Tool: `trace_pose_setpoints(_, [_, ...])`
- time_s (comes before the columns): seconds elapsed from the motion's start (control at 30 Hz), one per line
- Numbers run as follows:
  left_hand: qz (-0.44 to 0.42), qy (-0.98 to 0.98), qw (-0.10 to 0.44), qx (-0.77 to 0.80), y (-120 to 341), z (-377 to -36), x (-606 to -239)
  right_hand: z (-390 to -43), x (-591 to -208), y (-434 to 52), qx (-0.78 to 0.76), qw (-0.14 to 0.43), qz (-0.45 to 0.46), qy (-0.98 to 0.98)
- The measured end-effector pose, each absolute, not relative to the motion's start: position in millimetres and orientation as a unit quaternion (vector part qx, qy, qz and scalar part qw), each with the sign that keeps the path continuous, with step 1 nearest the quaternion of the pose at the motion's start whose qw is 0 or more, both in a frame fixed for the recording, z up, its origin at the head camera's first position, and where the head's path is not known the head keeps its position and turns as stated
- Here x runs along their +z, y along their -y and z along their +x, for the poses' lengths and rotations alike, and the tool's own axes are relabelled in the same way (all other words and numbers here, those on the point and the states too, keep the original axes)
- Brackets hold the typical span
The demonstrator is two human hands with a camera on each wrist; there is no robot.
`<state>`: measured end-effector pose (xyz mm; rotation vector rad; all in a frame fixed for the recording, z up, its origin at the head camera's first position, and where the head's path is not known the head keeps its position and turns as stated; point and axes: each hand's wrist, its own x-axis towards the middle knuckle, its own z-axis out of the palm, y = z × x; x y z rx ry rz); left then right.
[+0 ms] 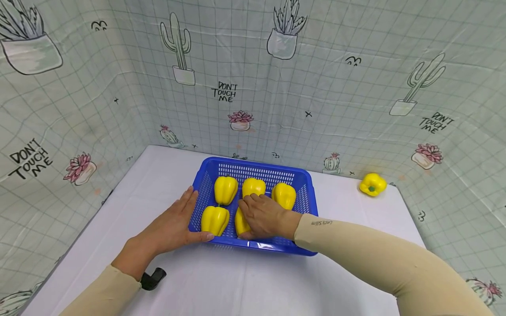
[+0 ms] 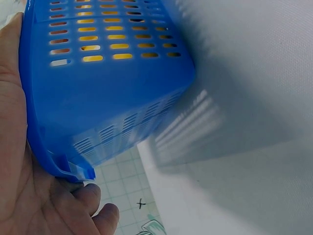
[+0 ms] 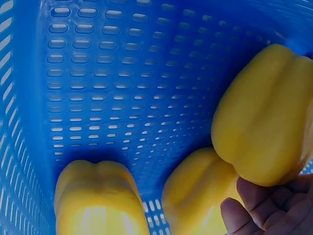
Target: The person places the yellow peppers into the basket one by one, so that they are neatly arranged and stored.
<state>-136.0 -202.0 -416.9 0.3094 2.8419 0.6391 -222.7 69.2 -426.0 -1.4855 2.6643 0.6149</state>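
My left hand (image 1: 170,228) lies flat against the blue basket (image 1: 302,199), fingers straight. My right hand (image 1: 265,216) grips a yellow pepper (image 1: 240,224) inside it.

Lone yellow pepper (image 1: 372,184) on white table (image 1: 245,281) by cactus-print backdrop (image 1: 356,87); black strap (image 1: 153,278) near edge.

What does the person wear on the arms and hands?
Both arms have long, close-fitting beige sleeves. The right sleeve carries small dark lettering near the wrist. A black device sits at the left wrist. Both hands are bare: no gloves, no rings visible.
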Motion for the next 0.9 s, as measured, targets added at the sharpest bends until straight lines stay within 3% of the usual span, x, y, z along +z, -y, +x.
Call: trace_pose_setpoints(0.9, [0.105, -0.965, 0.108, 0.216, 200.7, -135.0, -414.3, -230.5, -419.4, -77.8, 0.127, -0.016, -0.474, -0.871])
